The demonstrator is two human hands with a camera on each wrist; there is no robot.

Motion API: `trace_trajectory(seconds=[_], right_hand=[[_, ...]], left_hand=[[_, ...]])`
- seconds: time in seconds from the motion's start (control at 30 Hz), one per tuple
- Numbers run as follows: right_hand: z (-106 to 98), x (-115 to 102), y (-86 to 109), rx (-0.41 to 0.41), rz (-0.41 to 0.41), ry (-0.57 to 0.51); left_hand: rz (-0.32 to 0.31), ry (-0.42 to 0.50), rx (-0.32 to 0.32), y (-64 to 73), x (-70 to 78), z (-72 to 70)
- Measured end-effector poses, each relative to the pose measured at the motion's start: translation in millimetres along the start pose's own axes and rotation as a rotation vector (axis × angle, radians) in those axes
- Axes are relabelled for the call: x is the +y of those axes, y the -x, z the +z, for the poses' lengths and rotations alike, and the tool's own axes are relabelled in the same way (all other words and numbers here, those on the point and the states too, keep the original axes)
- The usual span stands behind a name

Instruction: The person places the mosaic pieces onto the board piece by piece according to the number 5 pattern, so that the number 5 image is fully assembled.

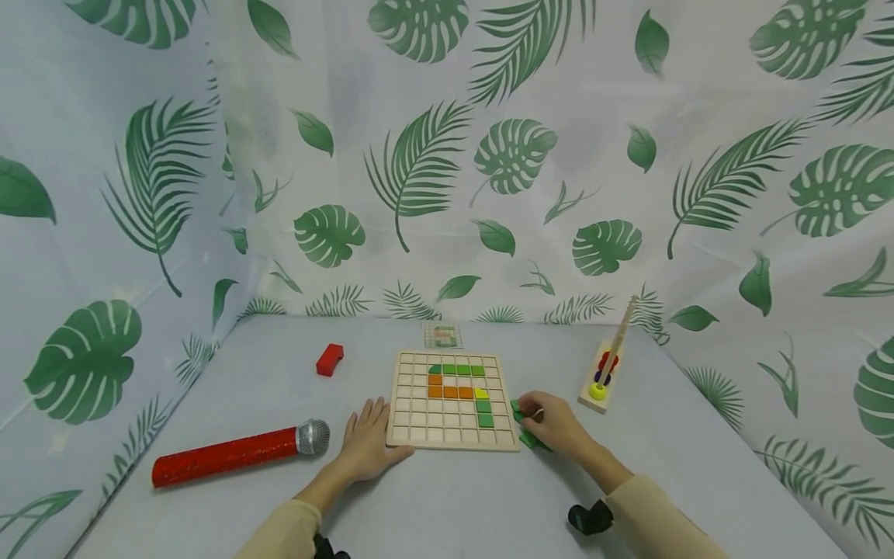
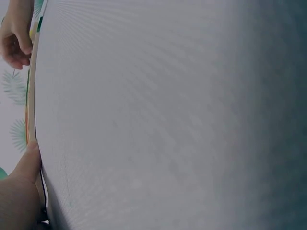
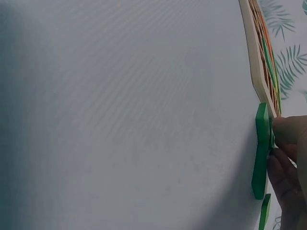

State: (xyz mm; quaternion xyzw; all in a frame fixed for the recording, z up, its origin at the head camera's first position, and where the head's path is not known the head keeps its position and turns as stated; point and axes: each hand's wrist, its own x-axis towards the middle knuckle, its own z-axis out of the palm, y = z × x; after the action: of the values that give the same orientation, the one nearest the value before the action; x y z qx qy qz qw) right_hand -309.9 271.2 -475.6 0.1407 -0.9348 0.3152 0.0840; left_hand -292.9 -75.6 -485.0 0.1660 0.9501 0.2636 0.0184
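Note:
A wooden grid board (image 1: 412,423) lies mid-table, with green, orange and yellow tiles set in some of its squares. Spread at the board's left side is my left hand (image 1: 366,446), its thumb along the front left corner; the left wrist view shows that thumb (image 2: 29,163) against the board's edge. My right hand (image 1: 555,425) is at the right side of the board, over several loose green tiles (image 1: 528,440). Thumb and fingers pinch a green piece (image 3: 272,139) there, partly hidden by the fingertips, beside other green tiles (image 3: 260,167).
A red microphone (image 1: 230,456) lies to the left, and a red block (image 1: 330,360) sits farther back. Behind the board is a small pattern card (image 1: 442,335). A wooden stand with coloured beads (image 1: 598,388) is at the right. Leaf-print cloth (image 1: 447,178) encloses the table.

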Motion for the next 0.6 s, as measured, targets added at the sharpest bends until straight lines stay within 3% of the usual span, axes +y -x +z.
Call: trace_trajectory(seconds=[0.6], right_hand=[[-2.0, -4.8, -4.8, -0.051, 0.037, 0.038]], left_hand=[[-0.005, -0.003, -0.004, -1.1, -1.4, 1.2]])
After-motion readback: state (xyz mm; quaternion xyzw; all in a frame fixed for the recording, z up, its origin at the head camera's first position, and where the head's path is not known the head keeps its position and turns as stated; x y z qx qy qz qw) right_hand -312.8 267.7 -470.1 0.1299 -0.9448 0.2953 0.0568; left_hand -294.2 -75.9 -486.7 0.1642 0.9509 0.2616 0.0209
